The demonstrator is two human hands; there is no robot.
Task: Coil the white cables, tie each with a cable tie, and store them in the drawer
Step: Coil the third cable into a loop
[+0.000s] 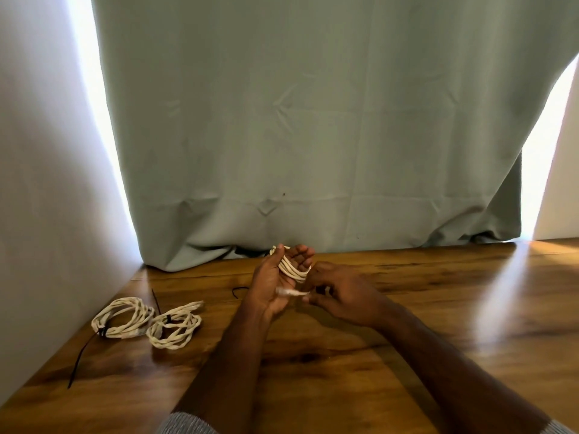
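Note:
A white cable is wound in several loops around my left hand, which is raised palm up over the wooden table with the loops crossing the palm. My right hand pinches the cable's clear plug end just beside the left palm. Two coiled white cables lie at the table's left: one bound with a black cable tie whose long tail trails toward me, the other bound with a short black tie. A loose black cable tie lies behind my left wrist. No drawer is visible.
A pale green curtain hangs behind the table's far edge. A white wall borders the table on the left. Bright light falls on the table's right part.

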